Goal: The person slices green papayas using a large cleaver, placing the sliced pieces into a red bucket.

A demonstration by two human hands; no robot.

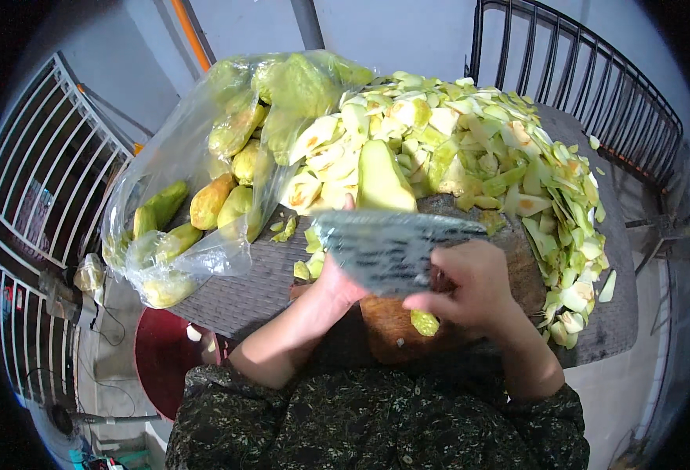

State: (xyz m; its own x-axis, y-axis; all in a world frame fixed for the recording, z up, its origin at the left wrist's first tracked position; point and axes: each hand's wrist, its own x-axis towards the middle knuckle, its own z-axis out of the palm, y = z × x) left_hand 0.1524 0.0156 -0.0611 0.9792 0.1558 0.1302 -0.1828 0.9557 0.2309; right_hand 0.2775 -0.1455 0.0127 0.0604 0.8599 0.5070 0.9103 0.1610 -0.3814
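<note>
My right hand (474, 286) is closed round the handle of a cleaver (392, 247), whose wide, wet-looking blade points left across the front of me. Behind the blade stands a long, pale green peeled fruit (384, 176). My left hand (341, 278) grips it low down; one fingertip shows along its left side, while the blade hides the other fingers. Beneath both hands is a brown wooden chopping board (392, 321). Near my right thumb lies a small green cut piece (425, 323).
A large heap of pale green peelings (470, 133) covers the table's far and right side. At the left, a clear plastic bag (196, 102) holds several green and yellowish fruits (239, 121). A red basin (164, 352) stands below the table's left edge. Black metal railings (588, 70) rise behind.
</note>
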